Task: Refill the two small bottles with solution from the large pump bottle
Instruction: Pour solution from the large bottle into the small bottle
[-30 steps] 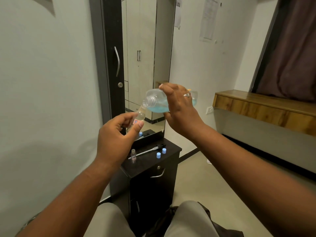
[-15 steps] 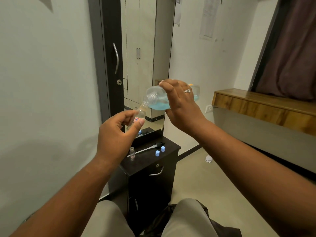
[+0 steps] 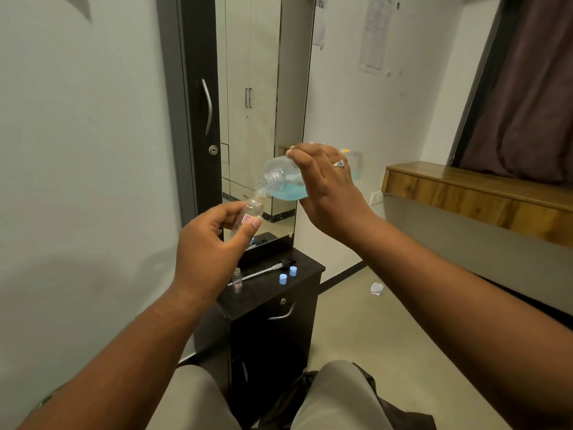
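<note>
right hand [image 3: 325,193] fingers wrapped round big bottle [image 3: 280,181], tipped; left hand [image 3: 214,246] fingers pinching small bottle [image 3: 251,212] just under its mouth. 2nd small bottle [image 3: 237,279] waits on tabletop [image 3: 297,290]. pour slow, mouths lined up.

Bare forearms, silver ring [image 3: 339,164], light grey trousers [image 3: 335,398]

The large bottle [image 3: 280,181] is held tilted above the table [image 3: 297,288], its mouth just over the small bottle [image 3: 249,214] held to its left. On the table, a second small bottle [image 3: 237,280] stands left, the pump tube [image 3: 263,272] lies behind it, and two caps [image 3: 287,274] sit right.
</note>
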